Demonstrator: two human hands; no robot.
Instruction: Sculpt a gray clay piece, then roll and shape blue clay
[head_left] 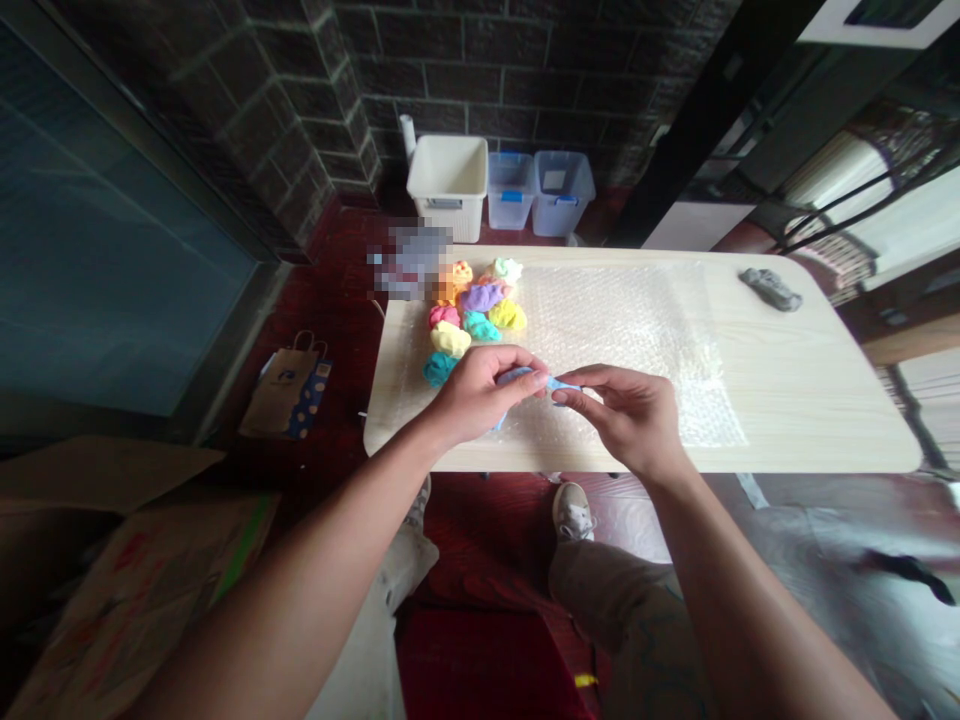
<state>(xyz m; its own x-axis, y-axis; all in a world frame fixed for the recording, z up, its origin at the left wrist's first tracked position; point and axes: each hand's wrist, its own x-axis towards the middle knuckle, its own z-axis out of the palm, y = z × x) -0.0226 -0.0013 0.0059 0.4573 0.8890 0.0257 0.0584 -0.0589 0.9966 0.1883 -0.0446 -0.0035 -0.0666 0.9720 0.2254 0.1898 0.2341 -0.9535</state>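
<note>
A light-blue, soft, crumpled piece (566, 385) is stretched between my two hands over the front of the table. My left hand (495, 385) is closed on its left part, and a bit of blue hangs below the palm. From the right, my right hand (626, 405) pinches the narrow end between thumb and fingers. Just beyond my left hand lies a cluster of soft crumpled lumps, among them a teal one (439, 369), a pale yellow one (450, 338), a purple one (481, 297) and a bright yellow one (508, 315). Their exact kind I cannot make out.
Bubble wrap (622, 320) covers part of the pale table (832, 390). A grey crumpled lump (771, 289) lies at the far right. Behind stand a white bin (450, 180) and two clear tubs (562, 190). Paper bags (281, 390) and a cardboard box (142, 590) are at left.
</note>
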